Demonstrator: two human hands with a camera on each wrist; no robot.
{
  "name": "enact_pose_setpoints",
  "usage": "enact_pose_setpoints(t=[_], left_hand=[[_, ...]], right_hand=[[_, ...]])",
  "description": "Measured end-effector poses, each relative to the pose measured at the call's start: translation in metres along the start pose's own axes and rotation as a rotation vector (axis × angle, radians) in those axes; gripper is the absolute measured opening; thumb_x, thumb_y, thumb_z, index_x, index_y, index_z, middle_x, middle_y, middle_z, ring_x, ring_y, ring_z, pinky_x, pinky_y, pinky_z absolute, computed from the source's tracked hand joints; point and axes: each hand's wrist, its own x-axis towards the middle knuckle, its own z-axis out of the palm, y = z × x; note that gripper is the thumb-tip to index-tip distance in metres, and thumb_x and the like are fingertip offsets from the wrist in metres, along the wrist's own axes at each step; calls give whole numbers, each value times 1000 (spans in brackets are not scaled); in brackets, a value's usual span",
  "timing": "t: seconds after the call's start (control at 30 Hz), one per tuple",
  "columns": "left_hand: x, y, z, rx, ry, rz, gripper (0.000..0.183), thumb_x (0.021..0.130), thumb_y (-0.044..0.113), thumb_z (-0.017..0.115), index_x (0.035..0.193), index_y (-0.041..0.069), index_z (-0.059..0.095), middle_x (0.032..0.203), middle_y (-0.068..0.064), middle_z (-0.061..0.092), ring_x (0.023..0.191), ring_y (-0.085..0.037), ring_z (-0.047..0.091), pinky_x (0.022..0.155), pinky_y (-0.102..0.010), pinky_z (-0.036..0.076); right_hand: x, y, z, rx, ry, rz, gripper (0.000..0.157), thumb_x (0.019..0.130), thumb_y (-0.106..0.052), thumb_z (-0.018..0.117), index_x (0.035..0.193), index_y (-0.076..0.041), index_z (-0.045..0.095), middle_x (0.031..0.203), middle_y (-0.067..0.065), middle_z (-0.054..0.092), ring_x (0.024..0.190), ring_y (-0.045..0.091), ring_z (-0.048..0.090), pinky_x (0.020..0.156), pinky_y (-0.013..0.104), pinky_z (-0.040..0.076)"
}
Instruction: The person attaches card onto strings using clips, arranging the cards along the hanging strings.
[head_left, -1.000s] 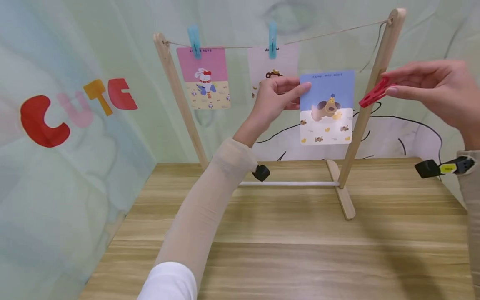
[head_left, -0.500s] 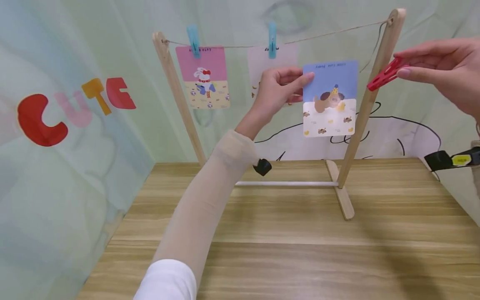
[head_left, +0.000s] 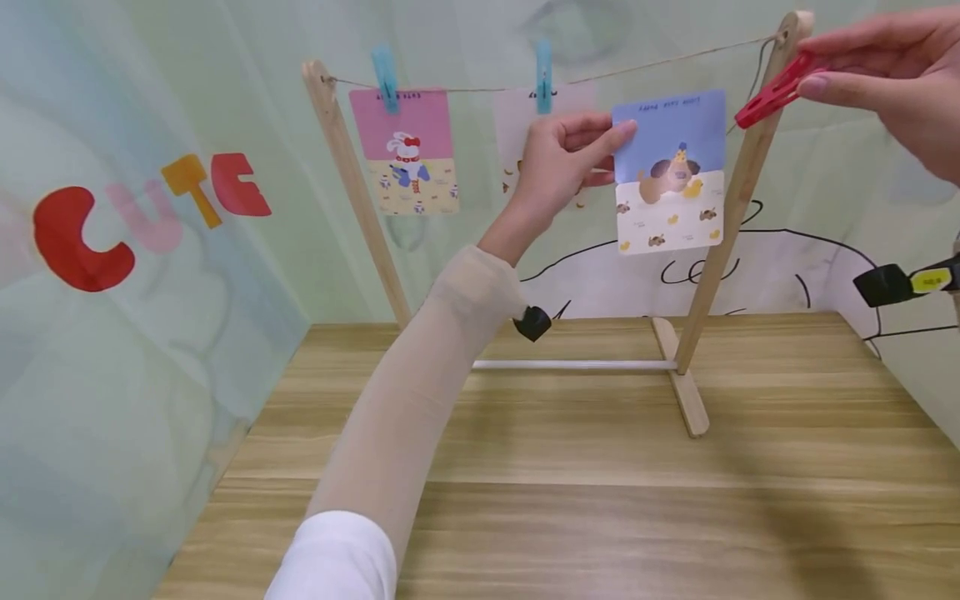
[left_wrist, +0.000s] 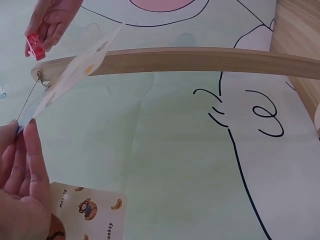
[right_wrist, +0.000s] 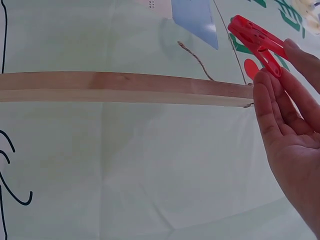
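Note:
My left hand pinches the left edge of a blue-and-white puppy card between thumb and fingers. The card hangs upright just under the twine, towards its right end. At the upper right, my right hand pinches a red clothespin by its handle end, its nose pointing left near the top of the right post. In the right wrist view the red clothespin sits between thumb and fingertips beside the twine. The left wrist view shows the puppy card nearly edge-on.
Two blue clothespins, one left and one mid-line, hold a pink rabbit card and a pale monkey card, partly hidden by my left hand. The wooden frame's right post stands on the wood-grain table.
My left hand has raised the puppy card and moved it slightly right, up close to the twine. My right hand has lifted the red clothespin towards the top of the right post.

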Motion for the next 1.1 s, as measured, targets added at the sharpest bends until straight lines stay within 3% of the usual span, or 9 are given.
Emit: enact_pose_setpoints(t=[0.3,0.5,0.67,0.9,1.1], left_hand=[[5,6,4,5,40,0,21,90,10,76,107,-1,72,92,-10,73,78,-25,70,71,-31,61],[9,9,8,66,79,1,23,90,13,75,109,0,72,92,-7,74,77,-23,71,70,-28,60],[10,12,10,92,96,4,23,91,15,75,110,2,72,93,-6,74,77,-21,71,69,-26,60],[11,15,11,107,100,12,22,91,15,74,109,2,73,92,-5,74,76,-21,71,69,-25,60],[12,16,14,128,113,7,24,91,16,75,110,2,73,92,-5,74,76,-20,71,69,-25,59]], right_hand=[[14,2,-5,133,-12,-27,34,94,8,60,126,2,66,116,5,69,103,15,62,91,8,45],[27,-6,-4,-8,28,5,35,94,4,63,125,-11,68,115,-2,68,103,10,59,94,6,42],[35,-10,-5,-156,-36,33,37,99,-1,59,128,-24,63,115,-11,59,109,7,45,100,4,31],[48,-17,-1,-363,-138,42,45,102,-10,55,141,-32,48,118,-15,42,119,4,32,118,24,8],[58,-25,5,-437,-129,59,40,103,-6,49,130,-36,51,108,-17,43,101,1,37,115,22,14]])
